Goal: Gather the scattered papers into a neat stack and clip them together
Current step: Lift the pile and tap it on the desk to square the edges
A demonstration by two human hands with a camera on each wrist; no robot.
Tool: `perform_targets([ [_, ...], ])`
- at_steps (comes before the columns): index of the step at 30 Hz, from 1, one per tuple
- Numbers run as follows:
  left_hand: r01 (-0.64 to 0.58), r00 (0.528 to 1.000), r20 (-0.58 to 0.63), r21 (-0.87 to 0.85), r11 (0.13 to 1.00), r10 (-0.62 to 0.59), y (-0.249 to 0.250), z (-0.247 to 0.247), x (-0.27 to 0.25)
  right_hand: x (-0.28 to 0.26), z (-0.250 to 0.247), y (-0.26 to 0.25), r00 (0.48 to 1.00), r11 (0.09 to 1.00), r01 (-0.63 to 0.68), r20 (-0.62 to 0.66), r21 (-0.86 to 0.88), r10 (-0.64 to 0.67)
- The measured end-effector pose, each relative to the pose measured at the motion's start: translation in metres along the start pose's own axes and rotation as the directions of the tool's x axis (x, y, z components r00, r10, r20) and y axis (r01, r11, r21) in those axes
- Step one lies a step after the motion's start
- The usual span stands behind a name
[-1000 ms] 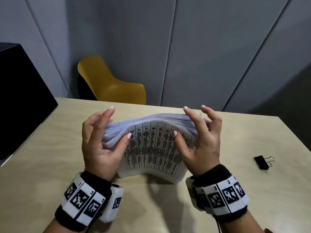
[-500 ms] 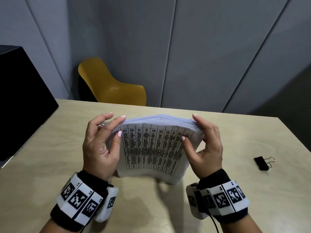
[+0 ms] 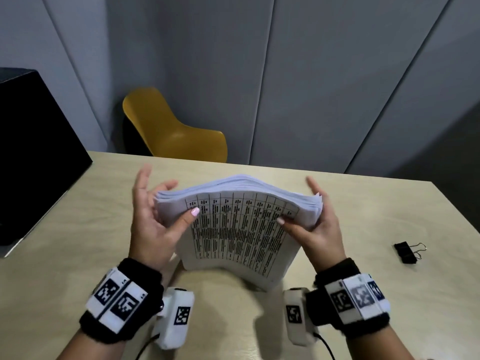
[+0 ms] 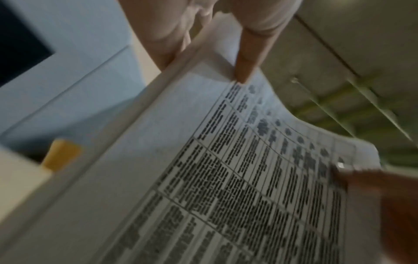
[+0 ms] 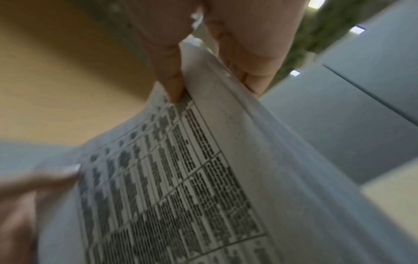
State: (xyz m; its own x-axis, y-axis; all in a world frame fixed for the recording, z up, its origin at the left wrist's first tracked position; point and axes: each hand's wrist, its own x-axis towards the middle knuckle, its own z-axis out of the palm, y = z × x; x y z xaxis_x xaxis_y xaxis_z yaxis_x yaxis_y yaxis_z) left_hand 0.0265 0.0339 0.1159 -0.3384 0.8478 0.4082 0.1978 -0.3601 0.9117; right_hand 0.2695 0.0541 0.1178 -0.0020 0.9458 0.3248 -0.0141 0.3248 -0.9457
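Note:
A thick stack of white papers [image 3: 233, 229] stands on its lower edge on the table, bowed outward, with a printed table facing me. My left hand [image 3: 179, 198] holds its left side, thumb [image 4: 244, 71] on the front page and fingers behind. My right hand [image 3: 298, 203] holds the right side the same way, thumb [image 5: 174, 85] in front and fingers [image 5: 248, 71] behind. A black binder clip [image 3: 406, 253] lies on the table, well to the right of my right hand.
The light wooden table [image 3: 78, 255] has a black box [image 3: 33, 152] standing on its left side. A yellow chair [image 3: 176, 131] stands behind the far edge, in front of grey wall panels.
My fingers have lifted off the stack's top corners and straightened behind it. The stack bows more at the top and its sheet edges fan slightly.

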Motion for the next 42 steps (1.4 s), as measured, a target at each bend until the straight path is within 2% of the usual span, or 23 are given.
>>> perform_targets([
  [2,0.107,0.989,0.106,-0.011,0.994,-0.105,-0.008,0.002,0.001,0.003,0.004,0.003,0.991,0.997,-0.046,0.124,-0.054,0.053],
  [4,0.104,0.988,0.114,0.034,0.994,-0.108,-0.013,0.006,-0.001,0.004,0.01,0.007,0.992,0.996,0.006,0.127,-0.091,0.005],
  [8,0.036,0.999,0.019,0.039,0.999,-0.037,-0.002,0.009,0.0,0.004,0.012,0.008,1.0,1.0,0.026,-0.001,0.002,-0.026],
  [10,-0.017,1.0,0.013,0.044,0.999,0.016,0.003,0.009,-0.002,0.001,0.01,0.005,0.999,1.0,0.021,-0.046,-0.004,-0.021],
  [13,-0.137,0.988,-0.067,0.036,0.99,0.139,0.004,0.006,-0.007,-0.003,0.011,0.002,0.981,0.998,0.054,-0.186,-0.031,-0.059],
  [14,-0.194,0.976,-0.092,0.048,0.98,0.198,0.005,0.005,-0.007,-0.003,0.014,-0.001,0.97,0.993,0.104,-0.213,-0.057,-0.114],
  [16,-0.329,0.934,-0.084,0.172,0.929,0.346,0.009,0.006,-0.008,-0.006,0.02,-0.008,0.927,0.937,0.275,-0.198,-0.218,-0.318],
  [18,-0.421,0.894,0.008,0.361,0.832,0.448,0.012,0.005,-0.007,-0.007,0.023,-0.013,0.876,0.817,0.385,-0.108,-0.43,-0.47],
  [19,-0.432,0.888,0.044,0.419,0.799,0.458,0.013,0.004,-0.006,-0.006,0.023,-0.014,0.867,0.774,0.391,-0.083,-0.498,-0.491],
  [24,-0.413,0.902,0.092,0.476,0.777,0.423,0.011,-0.001,-0.006,-0.005,0.017,-0.013,0.901,0.784,0.327,-0.075,-0.528,-0.427],
  [29,-0.434,0.896,0.109,0.418,0.798,0.43,0.015,-0.003,-0.003,-0.004,0.014,-0.015,0.898,0.783,0.344,-0.063,-0.517,-0.436],
  [31,-0.421,0.904,0.119,0.413,0.808,0.41,0.016,-0.004,-0.003,-0.004,0.013,-0.018,0.897,0.795,0.351,-0.067,-0.495,-0.437],
  [32,-0.388,0.921,0.11,0.364,0.847,0.374,0.016,-0.005,-0.003,-0.004,0.012,-0.018,0.903,0.814,0.347,-0.067,-0.465,-0.424],
  [34,-0.217,0.975,0.08,0.152,0.964,0.207,0.012,-0.007,-0.002,-0.003,0.009,-0.016,0.945,0.906,0.274,-0.085,-0.324,-0.316],
  [35,-0.113,0.992,0.068,0.06,0.992,0.109,0.005,-0.009,0.0,-0.002,0.005,-0.012,0.97,0.955,0.2,-0.097,-0.218,-0.225],
  [37,0.091,0.99,0.111,-0.051,0.995,-0.085,-0.008,-0.013,0.004,0.0,-0.002,-0.001,0.999,0.999,0.021,-0.049,-0.037,-0.022],
  [38,0.159,0.976,0.159,-0.061,0.985,-0.148,-0.013,-0.012,0.004,0.001,-0.003,0.006,0.999,0.999,-0.047,0.01,-0.023,0.047],
  [40,0.169,0.959,0.224,0.036,0.985,-0.173,-0.013,-0.003,0.0,0.0,0.003,0.016,0.995,0.996,-0.073,0.06,-0.056,0.077],
  [42,0.119,0.977,0.163,0.105,0.987,-0.135,-0.01,0.007,-0.003,-0.001,0.011,0.018,0.999,0.999,-0.006,0.036,-0.052,0.008],
])
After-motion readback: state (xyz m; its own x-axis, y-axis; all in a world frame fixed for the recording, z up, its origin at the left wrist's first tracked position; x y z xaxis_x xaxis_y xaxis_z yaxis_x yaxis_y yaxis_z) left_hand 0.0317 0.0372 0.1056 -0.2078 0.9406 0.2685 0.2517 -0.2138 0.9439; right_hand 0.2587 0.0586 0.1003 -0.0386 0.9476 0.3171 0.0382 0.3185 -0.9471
